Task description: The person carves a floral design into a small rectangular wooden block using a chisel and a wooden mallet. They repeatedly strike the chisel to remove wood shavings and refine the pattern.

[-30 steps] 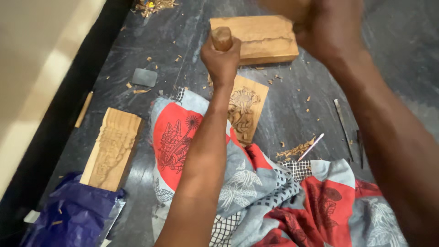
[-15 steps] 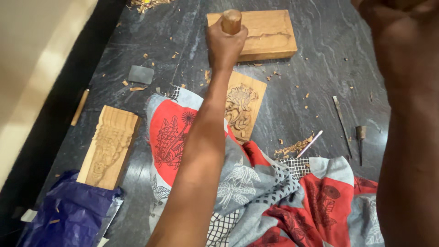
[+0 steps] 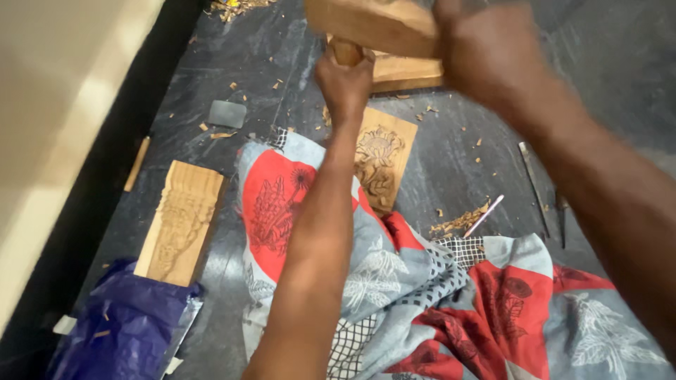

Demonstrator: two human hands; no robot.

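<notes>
Overhead, looking down on a dark stone floor [image 3: 451,162] littered with wood chips. Left hand [image 3: 345,81] clenched around a wooden-handled chisel [image 3: 346,51], handle end poking out above the fist at 12 o'clock; the blade is hidden behind the hand. Right hand [image 3: 486,53] gripping a wooden mallet [image 3: 373,24], blurred, its head touching or just above the chisel handle; cannot tell which.

Carved wooden panel [image 3: 380,158] with a flower relief lies just below the left hand, toward 6 o'clock of it, its lower edge resting on a red and grey patterned cloth [image 3: 436,295] that covers the near floor. A larger wood block [image 3: 405,70] sits behind the hands at 12 o'clock, mostly hidden by them.

At 9 o'clock of the cloth, a second carved plank [image 3: 182,222] lies flat, lengthwise. Blue plastic bag [image 3: 123,331] touches its near end at 7 o'clock. Small grey flat stone [image 3: 227,113] at 10 o'clock of the panel. Thin metal tools [image 3: 535,186] lie at 3 o'clock, partly under the right forearm, beside a small heap of shavings [image 3: 461,222].
</notes>
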